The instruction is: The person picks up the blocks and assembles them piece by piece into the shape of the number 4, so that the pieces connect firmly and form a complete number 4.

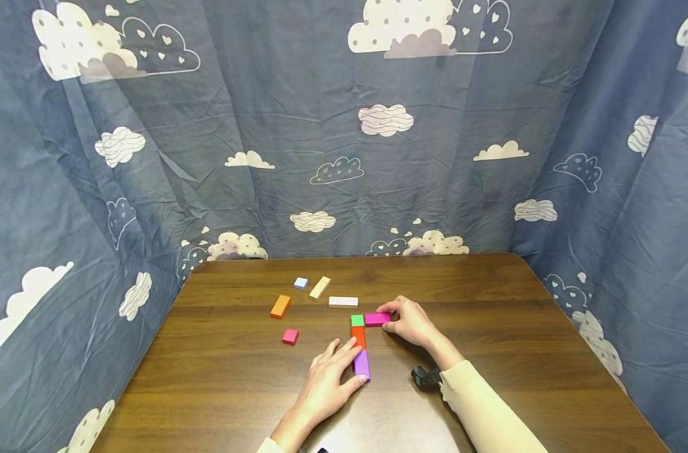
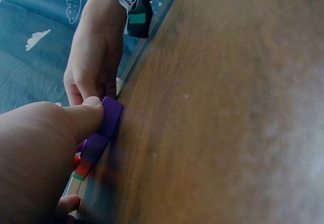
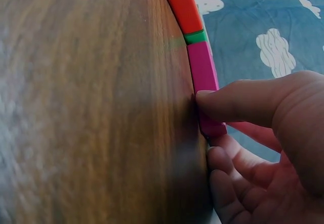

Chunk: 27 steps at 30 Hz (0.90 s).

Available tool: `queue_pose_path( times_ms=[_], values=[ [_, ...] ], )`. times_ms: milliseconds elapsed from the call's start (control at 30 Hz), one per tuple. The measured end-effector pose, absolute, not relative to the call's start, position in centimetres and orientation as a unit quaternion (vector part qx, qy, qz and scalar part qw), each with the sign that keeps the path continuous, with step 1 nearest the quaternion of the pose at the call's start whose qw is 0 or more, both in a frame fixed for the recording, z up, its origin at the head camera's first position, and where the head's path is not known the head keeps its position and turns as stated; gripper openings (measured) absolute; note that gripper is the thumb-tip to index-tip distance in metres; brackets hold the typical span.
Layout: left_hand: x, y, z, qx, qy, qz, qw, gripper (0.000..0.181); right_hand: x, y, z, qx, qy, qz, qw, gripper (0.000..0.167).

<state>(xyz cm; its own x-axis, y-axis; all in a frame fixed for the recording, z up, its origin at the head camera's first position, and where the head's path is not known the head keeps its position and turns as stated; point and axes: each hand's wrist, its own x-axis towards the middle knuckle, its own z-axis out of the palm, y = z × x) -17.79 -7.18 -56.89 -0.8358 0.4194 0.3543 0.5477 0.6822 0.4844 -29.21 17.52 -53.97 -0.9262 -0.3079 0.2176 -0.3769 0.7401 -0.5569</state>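
Note:
A green block [image 1: 357, 321], a red block [image 1: 358, 337] and a purple block [image 1: 362, 366] lie end to end in a row on the table. My left hand [image 1: 328, 382] rests over the row with spread fingers: the thumb touches the purple block's near end, and other fingertips touch around the red block. To the right of the green block lies a magenta block [image 1: 376, 319], roughly at right angles to the row. My right hand [image 1: 410, 322] pinches its outer end between thumb and fingers. In the right wrist view, the magenta block [image 3: 202, 67] sits against the green block [image 3: 195, 36].
Left of the row lie an orange block [image 1: 281, 307], a small crimson block [image 1: 290, 336], a light blue block [image 1: 301, 283], a cream block [image 1: 320, 288] and a white block [image 1: 343, 302]. The brown wooden table [image 1: 479, 296] ends at a cloud-patterned curtain [image 1: 298, 138].

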Motion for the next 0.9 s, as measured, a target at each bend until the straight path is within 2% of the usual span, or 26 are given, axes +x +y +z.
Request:
queue_pose_path(
  times_ms=[900],
  values=[
    [-17.82, -7.24, -56.81, -0.261, -0.916, -0.29, 0.096, 0.061, -29.1, 17.36, -54.24, 0.174, -0.927, 0.328, 0.046, 0.035]
  ],
)
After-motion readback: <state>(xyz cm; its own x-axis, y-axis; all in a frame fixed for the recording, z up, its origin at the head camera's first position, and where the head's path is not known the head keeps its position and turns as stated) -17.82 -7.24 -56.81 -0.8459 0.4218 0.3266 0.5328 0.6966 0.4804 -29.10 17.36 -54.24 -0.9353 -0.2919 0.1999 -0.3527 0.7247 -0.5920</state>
